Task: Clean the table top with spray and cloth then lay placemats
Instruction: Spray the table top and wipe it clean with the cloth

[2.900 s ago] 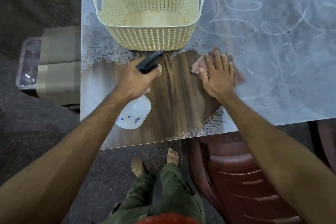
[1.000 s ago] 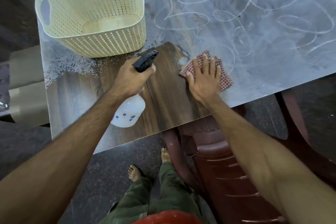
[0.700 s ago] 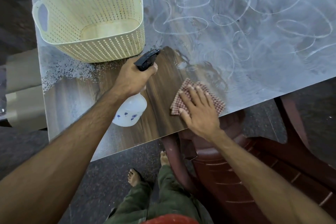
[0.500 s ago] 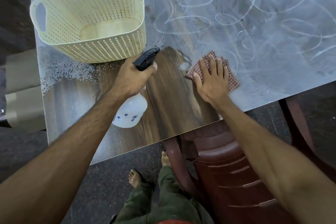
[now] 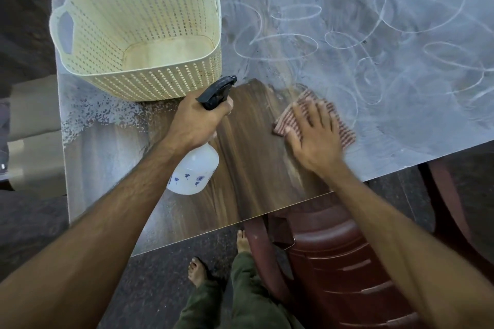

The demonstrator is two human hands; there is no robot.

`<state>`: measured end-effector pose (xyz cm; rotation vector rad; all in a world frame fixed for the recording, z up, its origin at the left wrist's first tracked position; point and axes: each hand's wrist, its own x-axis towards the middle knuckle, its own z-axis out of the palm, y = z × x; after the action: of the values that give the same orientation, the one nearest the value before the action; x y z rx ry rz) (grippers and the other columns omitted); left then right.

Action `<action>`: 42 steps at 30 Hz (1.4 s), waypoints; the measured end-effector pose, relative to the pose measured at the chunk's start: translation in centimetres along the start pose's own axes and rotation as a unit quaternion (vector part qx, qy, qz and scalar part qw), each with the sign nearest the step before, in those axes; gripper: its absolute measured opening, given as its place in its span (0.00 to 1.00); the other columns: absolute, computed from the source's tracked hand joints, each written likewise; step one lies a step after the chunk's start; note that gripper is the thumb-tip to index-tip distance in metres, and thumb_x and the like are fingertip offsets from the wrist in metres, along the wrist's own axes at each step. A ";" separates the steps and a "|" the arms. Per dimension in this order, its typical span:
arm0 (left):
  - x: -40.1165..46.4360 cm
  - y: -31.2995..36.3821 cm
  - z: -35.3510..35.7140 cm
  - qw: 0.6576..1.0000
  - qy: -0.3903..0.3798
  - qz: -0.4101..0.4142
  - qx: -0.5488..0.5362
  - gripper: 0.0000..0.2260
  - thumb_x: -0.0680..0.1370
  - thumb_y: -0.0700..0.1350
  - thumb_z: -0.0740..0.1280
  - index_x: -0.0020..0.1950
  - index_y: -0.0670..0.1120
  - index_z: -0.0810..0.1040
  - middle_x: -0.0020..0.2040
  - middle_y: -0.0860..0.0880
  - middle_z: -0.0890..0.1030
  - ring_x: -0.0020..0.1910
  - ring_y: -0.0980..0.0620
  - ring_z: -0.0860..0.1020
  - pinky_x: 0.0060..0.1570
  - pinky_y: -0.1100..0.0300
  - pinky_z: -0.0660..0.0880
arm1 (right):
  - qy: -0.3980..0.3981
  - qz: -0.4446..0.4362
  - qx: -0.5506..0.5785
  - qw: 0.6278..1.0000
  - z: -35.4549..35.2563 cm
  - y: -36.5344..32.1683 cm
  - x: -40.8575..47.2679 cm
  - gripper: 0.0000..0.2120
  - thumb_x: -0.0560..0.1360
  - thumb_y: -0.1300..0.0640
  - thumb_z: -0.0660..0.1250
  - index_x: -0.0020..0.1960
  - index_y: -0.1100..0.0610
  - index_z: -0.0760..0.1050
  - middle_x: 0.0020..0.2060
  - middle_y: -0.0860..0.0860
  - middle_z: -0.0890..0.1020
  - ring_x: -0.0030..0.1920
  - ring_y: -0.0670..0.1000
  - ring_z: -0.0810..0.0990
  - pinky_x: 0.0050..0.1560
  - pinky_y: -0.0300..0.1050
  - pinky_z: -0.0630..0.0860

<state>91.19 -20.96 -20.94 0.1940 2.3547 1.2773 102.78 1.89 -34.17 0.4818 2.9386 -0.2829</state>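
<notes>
My left hand (image 5: 199,121) grips the neck of a white spray bottle (image 5: 193,172) with a black trigger head; the bottle stands on the wooden table top (image 5: 248,168). My right hand (image 5: 312,139) presses flat, fingers spread, on a red checked cloth (image 5: 344,131) at the border between the wiped brown wood and the grey dusty film (image 5: 387,67) that covers the rest of the table. The hand and cloth are blurred. Pale flat mats (image 5: 34,125) lie on a surface left of the table.
A cream perforated basket (image 5: 139,35) stands empty at the table's far left corner, with dust speckles in front of it. A dark red plastic chair (image 5: 347,262) is tucked at the near edge under my right arm. My bare feet stand on dark floor below.
My right hand swept the cloth toward the near edge, then back up to the dusty border, widening the wiped brown patch. My left hand and the bottle stayed where they were.
</notes>
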 end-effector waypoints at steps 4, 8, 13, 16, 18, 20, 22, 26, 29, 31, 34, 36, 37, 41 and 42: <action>-0.1 -0.3 -0.2 1.000 0.007 0.009 -0.005 0.11 0.79 0.46 0.68 0.52 0.37 0.79 0.50 0.31 0.80 0.22 0.56 0.71 0.26 0.67 0.71 | 0.018 0.054 0.022 0.998 -1.3 -1.1 8.2 0.32 0.81 0.38 0.46 0.81 0.50 0.52 0.81 0.56 0.51 0.80 0.60 0.47 0.78 0.61 0.43; -0.1 -0.7 -0.4 1.000 0.018 0.016 -0.001 0.08 0.79 0.46 0.68 0.50 0.41 0.81 0.49 0.34 0.81 0.22 0.57 0.72 0.26 0.67 0.72 | 0.009 -0.007 0.015 1.000 -0.9 -6.0 11.0 0.31 0.82 0.39 0.45 0.81 0.50 0.49 0.81 0.56 0.48 0.80 0.60 0.45 0.78 0.61 0.42; -0.3 -0.3 -0.3 1.000 0.017 0.015 0.017 0.09 0.79 0.48 0.67 0.52 0.43 0.81 0.49 0.38 0.83 0.22 0.59 0.72 0.27 0.67 0.72 | -0.005 -0.121 0.009 0.993 1.0 -8.9 3.7 0.30 0.82 0.39 0.44 0.81 0.48 0.50 0.81 0.53 0.50 0.80 0.56 0.45 0.78 0.60 0.44; -0.4 0.2 0.0 1.000 0.017 0.010 0.013 0.09 0.79 0.46 0.68 0.51 0.41 0.81 0.50 0.35 0.82 0.21 0.59 0.71 0.26 0.69 0.70 | -0.008 -0.129 0.018 0.991 1.6 -6.0 -1.5 0.29 0.82 0.38 0.46 0.80 0.47 0.55 0.80 0.52 0.55 0.80 0.55 0.49 0.78 0.56 0.44; -0.5 0.2 0.2 1.000 0.014 0.005 0.008 0.09 0.79 0.46 0.68 0.51 0.41 0.81 0.50 0.34 0.81 0.21 0.58 0.71 0.26 0.69 0.71 | 0.000 -0.085 0.004 0.996 1.1 -2.7 -1.8 0.30 0.81 0.37 0.47 0.80 0.46 0.56 0.80 0.52 0.56 0.80 0.55 0.52 0.78 0.55 0.46; -0.6 0.1 0.5 1.000 0.010 0.005 0.010 0.09 0.78 0.47 0.69 0.50 0.41 0.81 0.49 0.34 0.82 0.21 0.57 0.72 0.27 0.67 0.71 | 0.015 -0.019 0.002 1.000 0.3 0.0 0.3 0.30 0.80 0.37 0.47 0.80 0.46 0.54 0.80 0.53 0.56 0.80 0.56 0.52 0.78 0.57 0.47; -0.8 -0.1 0.9 1.000 0.005 0.005 0.005 0.08 0.78 0.46 0.69 0.50 0.41 0.81 0.49 0.35 0.82 0.21 0.58 0.72 0.26 0.68 0.71 | 0.021 0.036 0.012 0.999 -0.1 0.4 2.9 0.31 0.81 0.38 0.46 0.81 0.47 0.53 0.80 0.54 0.54 0.80 0.57 0.50 0.78 0.59 0.46; -1.3 -0.3 1.9 1.000 -0.011 0.003 -0.004 0.07 0.78 0.46 0.69 0.49 0.41 0.80 0.50 0.34 0.81 0.21 0.54 0.71 0.24 0.65 0.70 | 0.018 0.016 0.029 0.999 0.5 -3.4 3.6 0.31 0.82 0.38 0.44 0.81 0.50 0.51 0.81 0.55 0.50 0.80 0.59 0.47 0.78 0.61 0.44; -1.8 -0.1 2.5 1.000 -0.018 0.009 -0.004 0.09 0.78 0.45 0.69 0.48 0.39 0.79 0.51 0.34 0.80 0.21 0.54 0.70 0.25 0.65 0.71 | 0.022 -0.071 0.015 0.997 1.7 -5.5 -1.7 0.30 0.82 0.39 0.46 0.81 0.50 0.54 0.80 0.54 0.54 0.80 0.58 0.49 0.78 0.62 0.49; -2.0 0.0 2.6 1.000 -0.019 0.010 -0.007 0.09 0.78 0.45 0.69 0.48 0.39 0.80 0.51 0.35 0.80 0.21 0.55 0.70 0.26 0.66 0.71 | 0.025 -0.100 0.017 0.995 2.4 -5.2 -5.8 0.28 0.82 0.40 0.49 0.80 0.49 0.58 0.80 0.53 0.57 0.80 0.57 0.51 0.78 0.59 0.50; -2.3 -0.1 2.9 0.999 -0.031 0.006 -0.011 0.08 0.78 0.46 0.69 0.49 0.41 0.80 0.50 0.34 0.80 0.23 0.53 0.70 0.26 0.63 0.72 | 0.015 -0.095 -0.015 0.995 2.8 -1.6 -8.7 0.29 0.82 0.37 0.47 0.80 0.47 0.56 0.80 0.52 0.57 0.80 0.55 0.52 0.78 0.57 0.48; -2.5 -0.2 3.2 0.999 -0.040 0.005 -0.010 0.08 0.78 0.46 0.69 0.49 0.41 0.80 0.49 0.34 0.80 0.23 0.52 0.71 0.26 0.61 0.73 | 0.029 -0.047 -0.025 0.998 2.5 1.1 -8.2 0.30 0.81 0.37 0.47 0.80 0.46 0.55 0.80 0.51 0.56 0.80 0.55 0.53 0.78 0.57 0.49; -2.6 -0.2 3.4 0.999 -0.041 0.006 -0.004 0.08 0.78 0.46 0.69 0.49 0.41 0.80 0.48 0.34 0.80 0.23 0.53 0.71 0.26 0.61 0.72 | 0.038 -0.012 -0.019 0.999 2.3 1.9 -7.5 0.30 0.80 0.37 0.48 0.80 0.46 0.56 0.80 0.52 0.57 0.79 0.56 0.54 0.78 0.58 0.50; -2.7 0.0 4.2 0.999 -0.040 0.001 0.015 0.07 0.78 0.46 0.69 0.48 0.42 0.80 0.45 0.35 0.80 0.23 0.53 0.72 0.27 0.60 0.73 | 0.067 0.086 0.007 0.994 1.8 2.6 -4.7 0.30 0.81 0.38 0.49 0.80 0.47 0.57 0.80 0.53 0.58 0.79 0.57 0.53 0.77 0.58 0.49; -2.7 0.2 4.3 0.999 -0.035 -0.001 0.021 0.07 0.78 0.47 0.69 0.47 0.42 0.80 0.45 0.36 0.81 0.24 0.53 0.73 0.27 0.61 0.73 | 0.075 0.100 0.011 0.992 1.8 2.7 -4.2 0.30 0.81 0.38 0.49 0.80 0.47 0.57 0.79 0.53 0.58 0.79 0.57 0.53 0.78 0.58 0.49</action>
<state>95.52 -18.45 -21.97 0.2446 2.3231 1.2015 107.83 2.78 -35.58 0.8286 3.0005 -0.2663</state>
